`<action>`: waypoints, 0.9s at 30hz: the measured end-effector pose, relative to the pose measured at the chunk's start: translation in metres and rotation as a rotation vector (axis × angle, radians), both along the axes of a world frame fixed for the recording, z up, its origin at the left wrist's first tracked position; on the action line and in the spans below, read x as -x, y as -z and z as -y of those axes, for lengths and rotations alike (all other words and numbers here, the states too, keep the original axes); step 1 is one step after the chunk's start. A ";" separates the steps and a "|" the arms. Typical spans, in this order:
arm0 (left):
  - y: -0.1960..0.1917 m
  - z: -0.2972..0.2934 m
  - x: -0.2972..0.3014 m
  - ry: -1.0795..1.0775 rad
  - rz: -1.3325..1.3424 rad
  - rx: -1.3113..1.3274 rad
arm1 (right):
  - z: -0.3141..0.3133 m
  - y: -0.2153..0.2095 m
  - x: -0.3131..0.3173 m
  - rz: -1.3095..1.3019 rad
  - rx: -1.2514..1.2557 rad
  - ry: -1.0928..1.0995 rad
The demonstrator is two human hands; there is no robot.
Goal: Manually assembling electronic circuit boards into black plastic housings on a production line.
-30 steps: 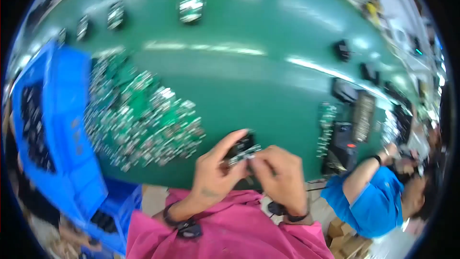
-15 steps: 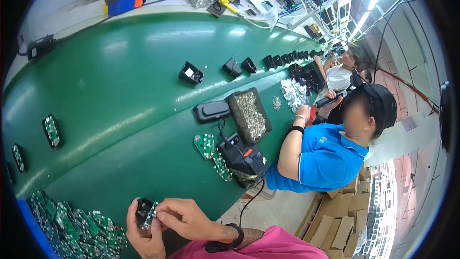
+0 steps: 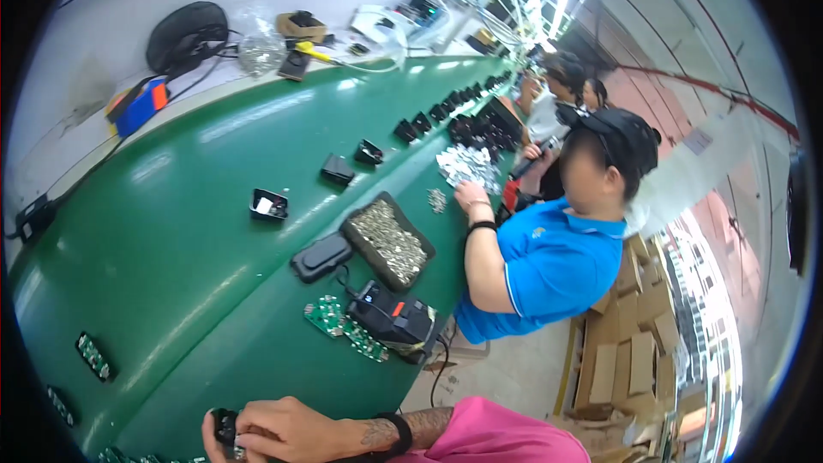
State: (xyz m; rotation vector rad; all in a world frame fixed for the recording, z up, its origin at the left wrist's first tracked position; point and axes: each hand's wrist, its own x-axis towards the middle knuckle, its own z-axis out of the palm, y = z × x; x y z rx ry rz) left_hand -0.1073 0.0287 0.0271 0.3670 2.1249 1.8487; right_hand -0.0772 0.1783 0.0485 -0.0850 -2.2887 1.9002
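Your right hand (image 3: 287,430) had its fingers (image 3: 257,424) curled together over a small black part (image 3: 225,425) at the very bottom edge of the view, clamped on it from the right. Your left hand (image 3: 208,439) showed only as a sliver under that part, so I could not tell whether its fingers were closed or apart. The part sat low, just above the near edge of the green table (image 3: 171,231), with a few green circuit boards (image 3: 129,456) barely showing beside it.

To do this step well, I would judge that you needed the work higher in your sight: you were looking along the table while your hands worked almost out of view. A firm pinch with the right hand and steady support from below would have kept the part from slipping.

Further out lay a black tool with a red tab (image 3: 393,319), loose green boards (image 3: 336,323) next to it, a dark tray of small metal pieces (image 3: 387,240) and a black housing (image 3: 321,257). A co-worker in a blue shirt (image 3: 553,270) sat at the table's right side
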 end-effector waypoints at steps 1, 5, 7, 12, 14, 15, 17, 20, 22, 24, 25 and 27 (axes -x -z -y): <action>-0.001 -0.002 0.002 -0.019 -0.008 -0.010 | 0.001 0.002 0.004 -0.063 -0.022 0.003; -0.006 -0.005 0.006 -0.068 0.027 -0.048 | -0.003 0.009 0.011 -0.180 -0.158 -0.029; -0.004 -0.002 0.008 -0.084 0.009 -0.075 | -0.002 0.009 0.016 -0.290 -0.232 -0.082; -0.001 0.000 0.010 -0.176 0.028 -0.008 | -0.006 0.023 0.027 -0.348 -0.186 -0.227; 0.017 0.011 0.008 -0.133 0.005 -0.163 | -0.006 0.019 0.029 -0.386 -0.220 -0.197; 0.009 0.005 0.007 -0.158 0.060 -0.139 | -0.009 0.017 0.026 -0.367 -0.291 -0.179; -0.002 -0.009 0.010 -0.188 0.041 -0.071 | -0.014 0.012 0.024 -0.299 -0.307 -0.138; 0.001 0.001 0.008 -0.152 0.094 -0.126 | -0.012 0.006 0.026 -0.182 -0.291 -0.087; -0.002 -0.002 0.006 -0.144 0.161 -0.207 | -0.012 0.006 0.028 -0.214 -0.292 -0.028; -0.008 0.000 0.008 -0.249 0.126 -0.275 | -0.009 0.006 0.029 -0.203 -0.238 -0.101; -0.005 0.000 0.009 -0.222 0.078 -0.246 | -0.010 0.008 0.028 -0.183 -0.237 -0.134; 0.002 0.006 0.012 -0.082 -0.032 -0.154 | -0.011 0.009 0.028 -0.172 -0.242 -0.138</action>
